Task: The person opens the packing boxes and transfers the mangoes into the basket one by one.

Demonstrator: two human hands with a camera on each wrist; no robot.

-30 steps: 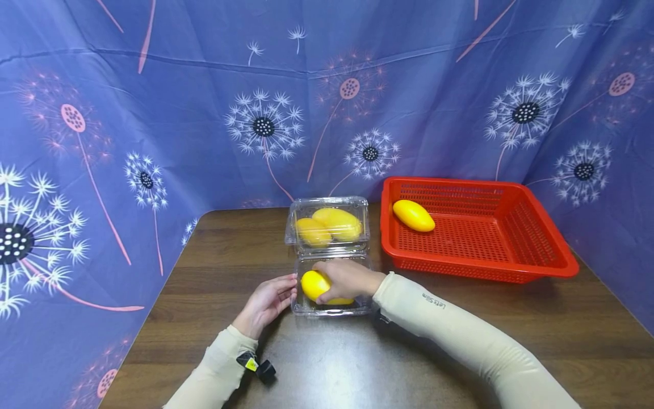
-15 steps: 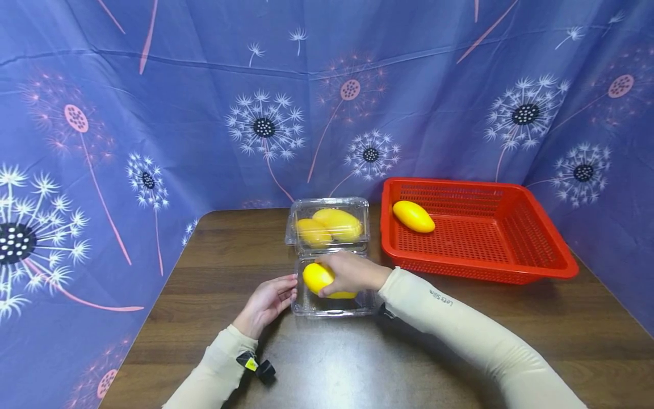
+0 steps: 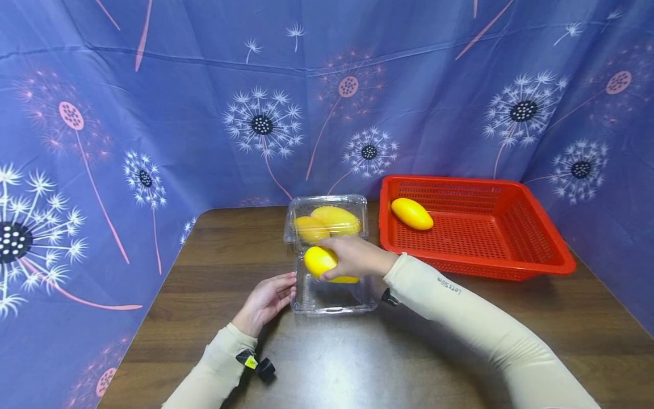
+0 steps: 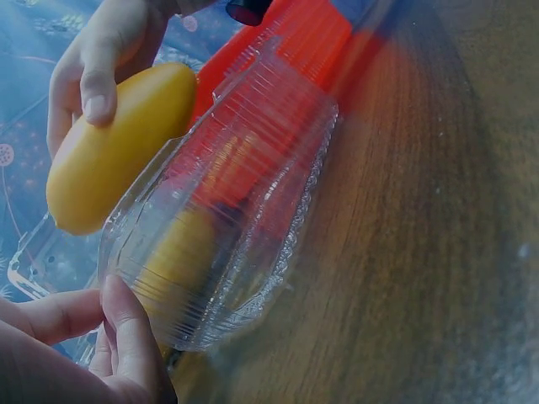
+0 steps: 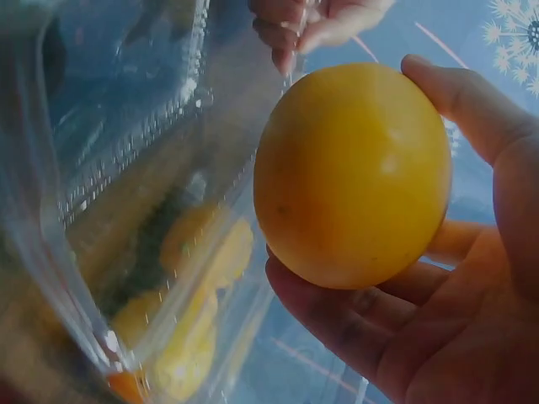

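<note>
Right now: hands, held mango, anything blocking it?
Right hand grips mango, held above clear tray. Left hand pinches tray edge. Nothing visibly blocking the mango.

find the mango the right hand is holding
In the head view, the mango is just below centre, gripped by the right hand above the near clear tray, left of the red basket.

Curtained booth: wooden table (image 3: pixel 225 244), dandelion-print cloth (image 3: pixel 434 113).
</note>
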